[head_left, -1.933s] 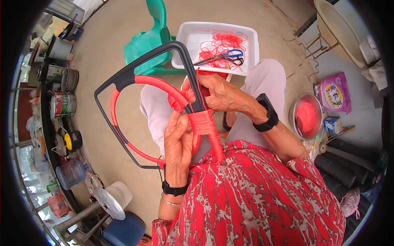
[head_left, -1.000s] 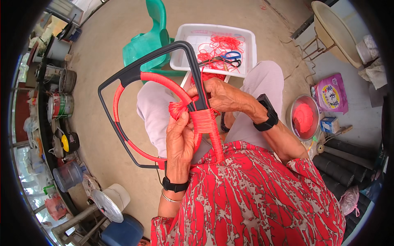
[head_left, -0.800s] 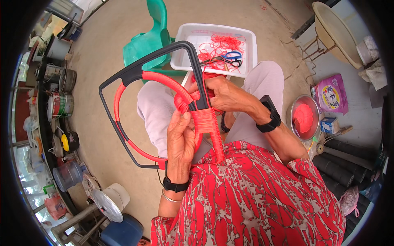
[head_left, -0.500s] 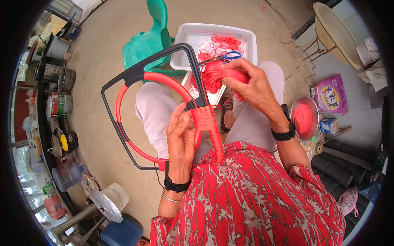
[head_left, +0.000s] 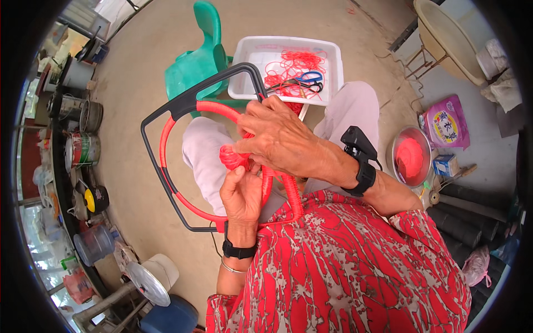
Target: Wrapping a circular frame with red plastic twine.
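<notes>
A black angular frame [head_left: 189, 95] with an inner ring stands before me, much of the ring wrapped in red cord [head_left: 165, 139]. My right hand [head_left: 288, 139] reaches across to the left over the frame's upright, its fingers closed round a shiny bundle of red cord [head_left: 233, 157]. Just below that bundle, my left hand [head_left: 242, 197] faces palm up beside the wrapped joint, thumb raised and apart from the fingers. Its fingertips are partly covered by the bundle and my right hand. More tight red wrapping [head_left: 292, 197] runs down toward my lap.
A white tray [head_left: 244, 47] beyond my knees holds loose red cord [head_left: 300, 58] and blue-handled scissors [head_left: 311, 79]. A green chair [head_left: 191, 69] stands left of it. At right are a metal bowl [head_left: 426, 166] with red contents and a purple bag [head_left: 446, 122]; shelves with pots line the left.
My right hand has carried the cord bundle from over the tray leftward and nearer, to above my left hand. The left hand has turned slightly, its thumb now up by the bundle.
</notes>
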Available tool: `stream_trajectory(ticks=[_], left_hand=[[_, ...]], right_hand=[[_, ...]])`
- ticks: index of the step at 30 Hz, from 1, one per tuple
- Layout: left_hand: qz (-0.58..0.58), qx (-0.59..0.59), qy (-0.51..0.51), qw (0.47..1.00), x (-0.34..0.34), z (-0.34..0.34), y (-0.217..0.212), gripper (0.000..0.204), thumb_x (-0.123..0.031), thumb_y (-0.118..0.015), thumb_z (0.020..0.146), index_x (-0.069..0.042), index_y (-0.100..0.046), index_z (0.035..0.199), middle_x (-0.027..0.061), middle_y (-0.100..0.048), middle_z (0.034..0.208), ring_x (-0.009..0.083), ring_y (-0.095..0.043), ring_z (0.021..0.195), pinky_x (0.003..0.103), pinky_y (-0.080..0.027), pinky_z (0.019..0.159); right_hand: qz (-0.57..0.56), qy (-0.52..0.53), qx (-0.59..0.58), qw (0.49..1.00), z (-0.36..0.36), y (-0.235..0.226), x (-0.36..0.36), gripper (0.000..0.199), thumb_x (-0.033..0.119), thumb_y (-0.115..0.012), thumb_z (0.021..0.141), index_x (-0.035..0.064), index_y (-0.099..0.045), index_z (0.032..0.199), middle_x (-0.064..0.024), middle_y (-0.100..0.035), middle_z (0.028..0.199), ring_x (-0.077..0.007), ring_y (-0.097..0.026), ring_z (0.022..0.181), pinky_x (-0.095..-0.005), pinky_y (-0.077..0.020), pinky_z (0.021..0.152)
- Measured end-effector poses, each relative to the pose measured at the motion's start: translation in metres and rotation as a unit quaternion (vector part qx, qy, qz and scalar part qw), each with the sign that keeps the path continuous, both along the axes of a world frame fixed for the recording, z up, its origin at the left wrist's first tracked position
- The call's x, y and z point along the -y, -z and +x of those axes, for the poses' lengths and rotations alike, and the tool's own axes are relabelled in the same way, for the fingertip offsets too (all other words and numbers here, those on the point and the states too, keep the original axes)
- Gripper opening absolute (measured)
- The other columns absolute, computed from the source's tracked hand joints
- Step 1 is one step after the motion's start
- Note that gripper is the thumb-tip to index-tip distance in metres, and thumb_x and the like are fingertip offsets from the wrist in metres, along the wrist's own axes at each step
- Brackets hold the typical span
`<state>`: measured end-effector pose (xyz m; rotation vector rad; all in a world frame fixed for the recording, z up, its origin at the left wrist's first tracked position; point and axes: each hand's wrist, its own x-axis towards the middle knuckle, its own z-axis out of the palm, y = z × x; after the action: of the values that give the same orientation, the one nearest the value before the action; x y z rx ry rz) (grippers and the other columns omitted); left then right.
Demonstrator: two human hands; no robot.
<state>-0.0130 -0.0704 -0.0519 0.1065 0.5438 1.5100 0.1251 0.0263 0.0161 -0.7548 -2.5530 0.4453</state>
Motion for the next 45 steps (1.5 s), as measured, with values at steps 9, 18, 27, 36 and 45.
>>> stream_trajectory(ticks=[9, 18, 27, 36, 45], left_hand=[[-0.032, 0.061, 0.033, 0.997, -0.006, -0.006, 0.005, 0.038, -0.016, -0.05, 0.099, 0.001, -0.043, 0.131, 0.0166, -0.055, 0.13, 0.028, -0.052, 0.121, 0.046, -0.039, 0.107], [-0.039, 0.117, 0.046, 0.991, -0.006, -0.011, 0.005, 0.042, -0.019, -0.046, 0.1, 0.002, -0.038, 0.136, 0.018, -0.052, 0.134, 0.0287, -0.051, 0.123, 0.046, -0.039, 0.108], [-0.04, 0.108, 0.056, 0.992, -0.005, -0.015, 0.013, 0.041, -0.02, -0.044, 0.101, 0.002, -0.041, 0.135, 0.0168, -0.053, 0.133, 0.0297, -0.052, 0.123, 0.048, -0.04, 0.107], [-0.107, 0.105, 0.073, 0.986, -0.009, -0.021, 0.025, 0.036, -0.02, -0.044, 0.099, 0.003, -0.05, 0.127, 0.02, -0.056, 0.128, 0.0342, -0.055, 0.118, 0.051, -0.043, 0.103], [-0.077, 0.185, 0.131, 0.971, -0.011, -0.021, 0.019, 0.032, -0.022, -0.047, 0.099, 0.0, -0.055, 0.12, 0.0152, -0.061, 0.121, 0.0289, -0.062, 0.108, 0.045, -0.052, 0.094]], right_hand=[[-0.084, 0.121, -0.253, 0.956, 0.059, -0.011, 0.021, 0.014, 0.008, -0.066, 0.078, 0.0032, -0.066, 0.091, -0.0038, -0.064, 0.082, -0.0184, -0.058, 0.077, -0.0328, -0.0443, 0.071], [-0.39, 0.274, -0.328, 0.816, 0.065, 0.05, 0.061, 0.01, 0.006, -0.06, 0.087, 0.0014, -0.065, 0.094, -0.0008, -0.061, 0.073, -0.0068, -0.054, 0.067, -0.024, -0.044, 0.062], [-0.511, 0.141, -0.346, 0.774, 0.046, 0.071, 0.022, 0.017, 0.009, -0.058, 0.09, -0.0004, -0.067, 0.102, -0.0048, -0.068, 0.09, -0.0073, -0.06, 0.084, -0.0213, -0.0475, 0.073], [-0.471, 0.045, -0.312, 0.824, 0.028, 0.093, 0.01, 0.032, 0.014, -0.058, 0.092, 0.0045, -0.06, 0.123, -0.0002, -0.066, 0.1, -0.0074, -0.057, 0.088, -0.0249, -0.0474, 0.077], [-0.624, -0.058, -0.277, 0.729, 0.028, 0.086, 0.002, 0.041, 0.016, -0.056, 0.093, 0.0083, -0.051, 0.134, -0.0019, -0.062, 0.117, -0.01, -0.054, 0.103, -0.0261, -0.0445, 0.088]])
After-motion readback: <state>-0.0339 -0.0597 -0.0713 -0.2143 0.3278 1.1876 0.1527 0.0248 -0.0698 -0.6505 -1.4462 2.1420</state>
